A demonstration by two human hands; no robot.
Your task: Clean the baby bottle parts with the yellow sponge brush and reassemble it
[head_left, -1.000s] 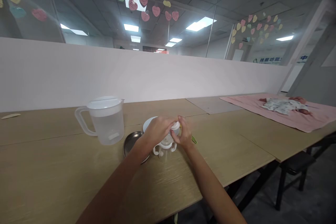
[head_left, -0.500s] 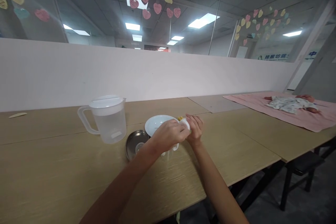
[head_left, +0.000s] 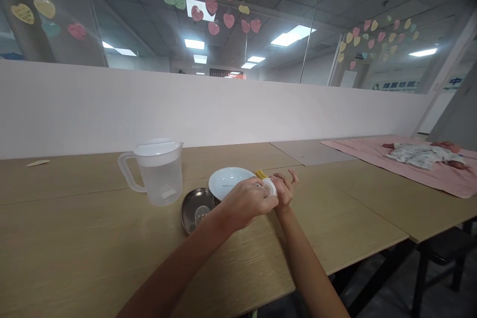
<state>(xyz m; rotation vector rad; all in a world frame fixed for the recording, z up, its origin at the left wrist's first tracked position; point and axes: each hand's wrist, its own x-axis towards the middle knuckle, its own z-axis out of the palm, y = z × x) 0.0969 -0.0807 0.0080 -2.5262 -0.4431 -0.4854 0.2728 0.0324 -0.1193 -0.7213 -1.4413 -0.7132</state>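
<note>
My left hand (head_left: 248, 202) has its fingers closed on a white ring (head_left: 270, 187) that resembles the screw collar of a feeding bottle. From the other side, my right hand (head_left: 283, 190) grips the same ring, with one or two fingers raised off it. What sits inside the ring is mostly hidden by my fingers. Just behind the hands lies a white bowl (head_left: 227, 179), partly covered by my left hand. Yellow sticks (head_left: 261, 174) show past the ring. A steel tray (head_left: 188, 208) left of my left wrist holds a clear cap (head_left: 201, 212).
A lidded clear pitcher (head_left: 161, 181) stands left of the tray. At the far left lies a thin pale strip (head_left: 38, 163). On the right, a baby-like doll (head_left: 417, 154) in a patterned gown lies on a pink cloth (head_left: 456, 186). A dark stool (head_left: 443, 253) stands below the table edge.
Both hands have shifted slightly right with the white ring. Some right-hand fingers have lifted and stretched out. White pieces seen below the hands are now hidden. The whole view has shifted a little.
</note>
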